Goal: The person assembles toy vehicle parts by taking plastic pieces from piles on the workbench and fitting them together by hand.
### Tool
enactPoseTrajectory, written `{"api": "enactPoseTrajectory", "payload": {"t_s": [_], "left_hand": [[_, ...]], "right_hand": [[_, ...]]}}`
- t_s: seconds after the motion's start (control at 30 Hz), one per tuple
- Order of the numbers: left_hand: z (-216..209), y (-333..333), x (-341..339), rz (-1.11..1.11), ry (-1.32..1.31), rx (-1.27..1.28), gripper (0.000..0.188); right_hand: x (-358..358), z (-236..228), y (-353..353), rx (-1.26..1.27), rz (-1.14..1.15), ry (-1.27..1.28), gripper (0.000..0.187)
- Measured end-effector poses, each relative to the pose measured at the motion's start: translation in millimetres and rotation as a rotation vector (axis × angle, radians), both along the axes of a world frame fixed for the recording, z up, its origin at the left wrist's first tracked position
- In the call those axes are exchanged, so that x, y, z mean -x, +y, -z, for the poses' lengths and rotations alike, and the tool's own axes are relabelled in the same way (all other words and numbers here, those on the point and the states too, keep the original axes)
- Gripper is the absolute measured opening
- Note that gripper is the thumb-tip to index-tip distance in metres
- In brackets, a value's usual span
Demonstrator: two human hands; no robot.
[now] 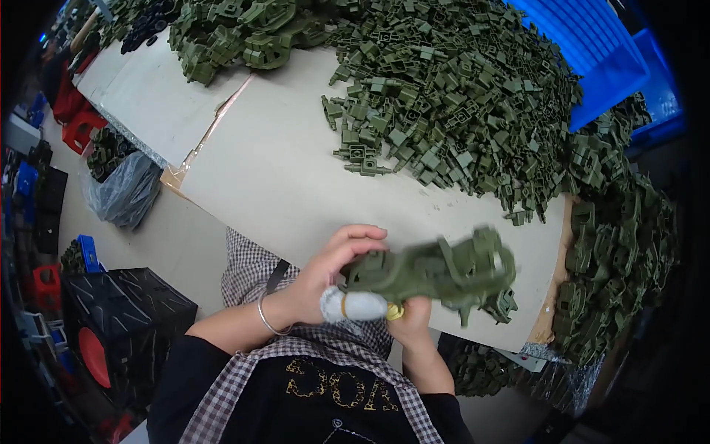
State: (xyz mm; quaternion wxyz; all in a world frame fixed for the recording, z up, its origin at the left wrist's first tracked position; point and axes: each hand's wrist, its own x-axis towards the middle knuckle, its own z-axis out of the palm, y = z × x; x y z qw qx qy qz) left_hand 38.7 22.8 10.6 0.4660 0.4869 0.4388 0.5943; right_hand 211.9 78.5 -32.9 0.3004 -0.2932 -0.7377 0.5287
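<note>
Over the near edge of the table I hold a dark green plastic toy vehicle body [436, 270], slightly blurred. My left hand [325, 274] grips its left end, fingers behind and the white-wrapped thumb in front. From below, my right hand [412, 320] holds the underside; a yellow covering shows at its thumb, and the other fingers are hidden behind the body. A smaller green piece [503, 305] shows under the body's right end; whether it is attached or separate I cannot tell.
A large heap of small green plastic parts [451, 96] covers the far right of the table [281, 155]. Larger green bodies [244, 37] lie at the back; more bodies [610, 259] are piled at the right. Blue crates [606, 66] stand far right, a black box [126, 325] at left.
</note>
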Motion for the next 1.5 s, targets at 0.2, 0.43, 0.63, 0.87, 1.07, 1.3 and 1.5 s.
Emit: {"api": "enactPoseTrajectory", "payload": {"t_s": [0.2, 0.43, 0.63, 0.87, 1.07, 1.3, 1.5], "left_hand": [[0.9, -2.9, -7.5, -0.026, 0.21, -0.089, 0.062], [-1.2, 1.2, -2.5, -0.018, 0.071, -0.051, 0.063], [24.4, 0.8, -1.2, 0.172, -0.237, -0.029, 0.067], [21.6, 12.3, 26.7, 0.265, -0.47, 0.175, 0.08], [23.0, 6.3, 15.7, 0.137, -0.709, 0.214, 0.078], [20.3, 6.4, 23.7, 0.142, -0.857, 0.22, 0.08], [16.7, 3.0, 4.5, -0.152, -0.557, 0.197, 0.074]], "right_hand": [[-5.9, 24.7, -11.2, 0.038, 0.013, 0.076, 0.042], [5.6, -1.3, 8.0, -0.296, 0.01, -0.056, 0.03], [-14.3, -28.7, 39.6, 0.113, -0.164, -0.019, 0.023], [-12.0, -69.0, 29.0, -0.317, -0.3, -0.368, 0.039], [-57.8, -82.5, 58.0, -0.743, 0.316, -0.554, 0.056], [-64.2, -84.2, 60.5, -0.428, 0.13, -0.83, 0.057], [-41.7, -102.0, 29.1, 0.168, 0.251, 0.134, 0.062]]}}
